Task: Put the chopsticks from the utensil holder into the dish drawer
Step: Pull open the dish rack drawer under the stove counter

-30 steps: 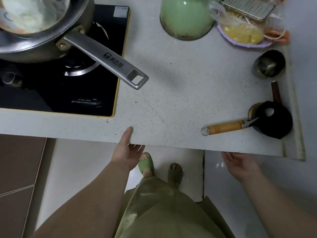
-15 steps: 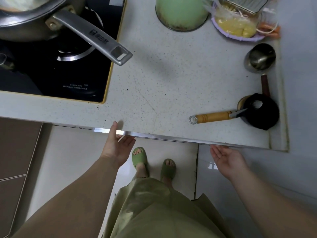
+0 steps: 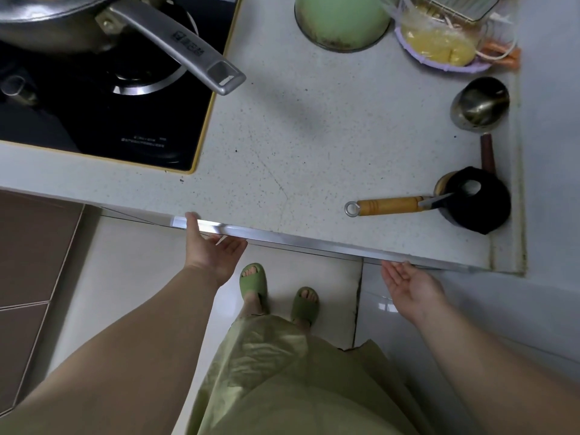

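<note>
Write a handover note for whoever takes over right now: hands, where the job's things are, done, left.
Left hand: palm up, fingers hooked under the metal strip along the counter front edge, thumb on top. Holds nothing else.
Right hand: open, palm up, fingertips at the same strip further right, empty.
Job's things: no chopsticks or utensil holder in view. The strip looks like the drawer front, only just showing; inside not visible.
Done: hands placed at the drawer edge.
Left: pull the drawer open, fetch the chopsticks from the holder, lay them in the drawer.
</note>
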